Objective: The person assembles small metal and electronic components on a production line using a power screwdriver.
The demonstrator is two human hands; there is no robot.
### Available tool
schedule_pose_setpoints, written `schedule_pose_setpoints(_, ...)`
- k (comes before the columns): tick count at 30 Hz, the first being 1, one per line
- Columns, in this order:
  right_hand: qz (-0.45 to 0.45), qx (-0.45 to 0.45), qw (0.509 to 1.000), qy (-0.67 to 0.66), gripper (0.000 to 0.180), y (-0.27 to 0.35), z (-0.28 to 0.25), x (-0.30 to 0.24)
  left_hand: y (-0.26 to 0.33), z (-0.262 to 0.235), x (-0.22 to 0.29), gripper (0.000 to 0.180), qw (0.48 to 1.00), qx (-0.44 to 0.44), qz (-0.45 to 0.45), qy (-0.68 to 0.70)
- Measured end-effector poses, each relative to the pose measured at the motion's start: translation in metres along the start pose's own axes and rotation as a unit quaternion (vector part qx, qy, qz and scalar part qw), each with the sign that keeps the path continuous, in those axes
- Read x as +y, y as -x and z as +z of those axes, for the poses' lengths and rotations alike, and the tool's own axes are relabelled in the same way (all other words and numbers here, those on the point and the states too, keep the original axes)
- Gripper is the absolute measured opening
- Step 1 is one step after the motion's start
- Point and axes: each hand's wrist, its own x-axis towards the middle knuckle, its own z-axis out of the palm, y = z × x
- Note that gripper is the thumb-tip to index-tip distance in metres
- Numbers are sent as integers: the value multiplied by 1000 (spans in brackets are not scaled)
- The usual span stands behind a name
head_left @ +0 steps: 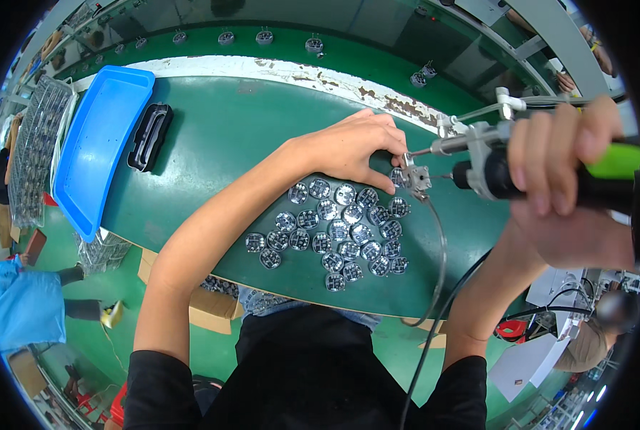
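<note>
My right hand (567, 158) is wrapped round a powered screwdriver (495, 170) with a black body and a green section. Its thin bit reaches left into a small metal nozzle block (416, 177), from which a clear hose hangs. My left hand (355, 149) is closed, thumb and fingers round a small round silver part (397, 176) just left of that block. The block partly covers this part, so whether the bit touches it cannot be seen. Many similar round silver parts (348, 251) with dark circuit-like faces lie grouped below my left hand.
On the table's left lie a blue tray (90, 165) and a black plastic case (150, 137). Beyond the white worn ledge (284, 69), a green conveyor belt (345, 54) carries spaced round parts. Cables hang at the right. Wire baskets (40, 147) and another person (22, 304) are off left.
</note>
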Motion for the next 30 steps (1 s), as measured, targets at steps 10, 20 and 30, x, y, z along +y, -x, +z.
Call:
schedule_pose_setpoints(10,-37,34,998,23,90,12,4,-6,-3,-2,1,34,1000,-13,11,13)
schedule_pose_setpoints(20,-40,23,999,24,89,16,0,-7,-3,-3,3,33,1000,-16,4,10)
schedule_pose_setpoints(30,-24,-15,999,15,91,15,-6,-3,-3,-2,2,34,1000,-13,12,10)
